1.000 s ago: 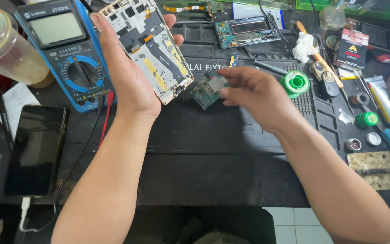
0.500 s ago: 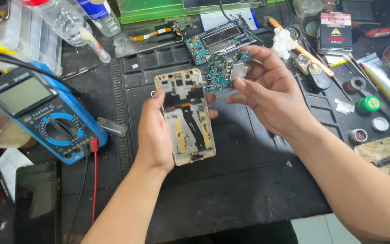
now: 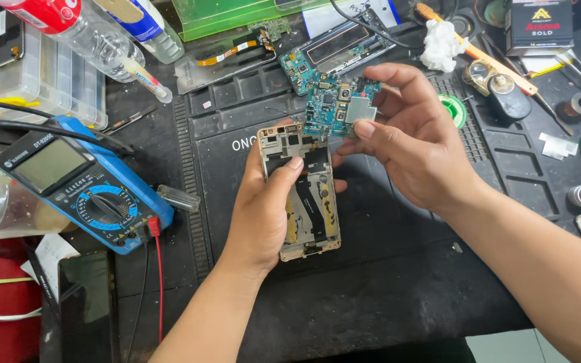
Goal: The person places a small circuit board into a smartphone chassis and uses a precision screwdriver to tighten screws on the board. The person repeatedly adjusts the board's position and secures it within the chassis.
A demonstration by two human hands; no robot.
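Since half a second ago the left hand (image 3: 263, 208) and its phone frame have stayed over the middle of the mat, while the right hand (image 3: 415, 144) has kept the small board just above the frame's top end; a second ago the frame was held up near the meter and the board was off to its right.

Head view: the left hand's fingers are curled around a gold-edged, opened phone frame with bare metal insides (image 3: 304, 195), the thumb lying across its upper face, the frame upright in the hand and lifted off the black rubber work mat (image 3: 371, 282). The right hand pinches a small blue-green circuit board with a silver shield (image 3: 337, 107) between thumb and fingertips, at the frame's top edge; whether board and frame touch cannot be told.

To the left lies a blue digital multimeter with a grey screen and round dial (image 3: 85, 191), a red lead (image 3: 158, 269) running down from it. A dark phone with a glossy screen (image 3: 89, 306) lies at the lower left. Behind the hands rests another teal circuit board with a dark frame (image 3: 334, 50). A clear plastic bottle with a red label (image 3: 82, 30) lies at the upper left. A white wad of tissue (image 3: 442, 44) sits at the top, and a green roll of solder wire (image 3: 453, 109) lies just right of the right hand.
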